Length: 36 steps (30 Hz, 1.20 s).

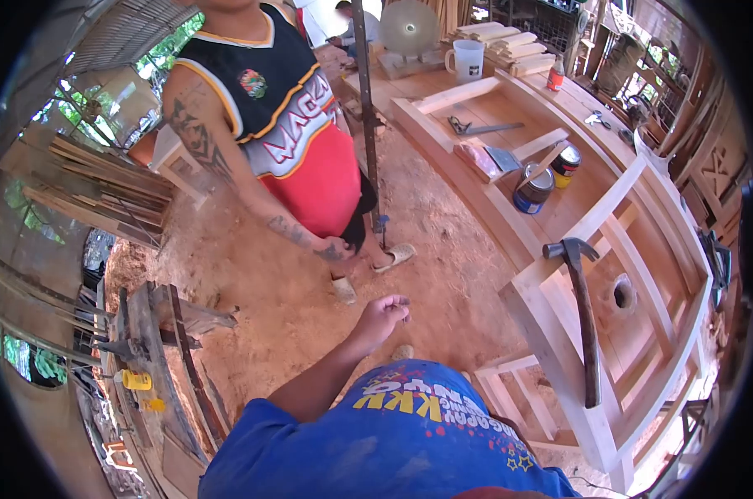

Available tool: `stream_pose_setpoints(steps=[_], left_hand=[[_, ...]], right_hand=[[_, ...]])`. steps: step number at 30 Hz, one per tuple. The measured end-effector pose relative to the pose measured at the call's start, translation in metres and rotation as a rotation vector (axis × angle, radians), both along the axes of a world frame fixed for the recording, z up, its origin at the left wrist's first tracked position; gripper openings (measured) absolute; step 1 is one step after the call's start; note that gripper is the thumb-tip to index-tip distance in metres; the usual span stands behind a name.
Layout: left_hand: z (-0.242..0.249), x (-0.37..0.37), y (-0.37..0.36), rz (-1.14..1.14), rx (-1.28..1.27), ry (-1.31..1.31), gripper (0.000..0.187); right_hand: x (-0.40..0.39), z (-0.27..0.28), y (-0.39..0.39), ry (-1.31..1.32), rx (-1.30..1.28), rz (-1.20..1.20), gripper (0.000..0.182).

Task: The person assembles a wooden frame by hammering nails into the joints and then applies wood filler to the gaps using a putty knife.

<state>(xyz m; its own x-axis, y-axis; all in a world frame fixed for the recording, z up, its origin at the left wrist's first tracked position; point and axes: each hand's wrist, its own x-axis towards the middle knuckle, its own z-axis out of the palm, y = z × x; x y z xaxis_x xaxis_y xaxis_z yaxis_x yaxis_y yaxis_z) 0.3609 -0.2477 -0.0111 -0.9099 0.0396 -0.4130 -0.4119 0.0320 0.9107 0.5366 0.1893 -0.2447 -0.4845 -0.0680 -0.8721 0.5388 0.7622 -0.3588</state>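
My left hand [383, 320] is held in front of my blue shirt over the dirt floor, fingers curled together; anything inside them is hidden. My right hand is out of view. To the right, a claw hammer [582, 320] with a wooden handle lies across the corner of a pale wooden frame [551, 333], apart from my hand. Two paint cans, one blue [534, 190] and one with a yellow label [566, 166], stand behind it inside the framework. Nearby are a flat blade [502, 159] and a try square [484, 128].
A person in a basketball jersey [301, 141] stands ahead on the left. A metal post [366, 108] rises beside them. At the back of the workbench are a white pitcher [466, 62], stacked wood pieces [509, 48] and a red bottle [556, 75]. Planks [102, 191] are piled left.
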Motion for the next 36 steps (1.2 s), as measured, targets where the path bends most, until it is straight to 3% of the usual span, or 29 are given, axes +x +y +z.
stream_pose_setpoints(steps=[6,7,10,12,13,15,17,20,24,27,33,36], left_hand=[[0.004,-0.002,0.001,0.042,0.050,-0.019,0.032],[-0.020,-0.003,-0.001,0.055,0.067,0.045,0.031],[-0.015,-0.002,-0.005,0.049,0.091,0.000,0.031],[-0.019,-0.002,-0.011,0.049,0.090,-0.048,0.032],[-0.021,-0.001,-0.014,0.045,0.090,-0.072,0.032],[-0.036,0.000,-0.020,0.041,0.123,-0.045,0.032],[-0.050,0.002,-0.028,0.024,0.143,-0.039,0.034],[-0.064,0.010,-0.046,-0.030,0.127,-0.082,0.037],[-0.072,0.021,-0.075,-0.074,0.075,-0.150,0.038],[-0.068,0.041,-0.097,-0.034,0.047,-0.143,0.036],[-0.076,0.068,-0.134,0.083,0.049,-0.166,0.033],[-0.079,0.079,-0.150,0.149,0.069,-0.230,0.036]], right_hand=[[0.033,0.015,0.043,0.097,-0.101,0.098,0.024],[0.032,0.025,0.049,0.109,-0.081,0.107,0.024],[-0.019,0.131,0.020,0.078,0.184,0.065,0.015],[-0.044,0.128,0.028,0.459,0.129,0.561,0.018],[-0.059,0.131,0.017,0.522,0.125,0.356,0.021],[-0.117,0.197,-0.072,0.665,0.107,0.045,0.033],[-0.166,0.218,-0.138,0.758,-0.064,0.008,0.040],[-0.226,0.253,-0.241,0.858,-0.214,0.198,0.018],[-0.265,0.290,-0.342,0.953,-0.319,0.189,0.019],[-0.290,0.282,-0.393,0.982,-0.386,0.193,0.023],[-0.304,0.284,-0.483,0.755,-0.633,0.034,0.026],[-0.316,0.260,-0.507,1.020,-0.514,0.062,0.027]])
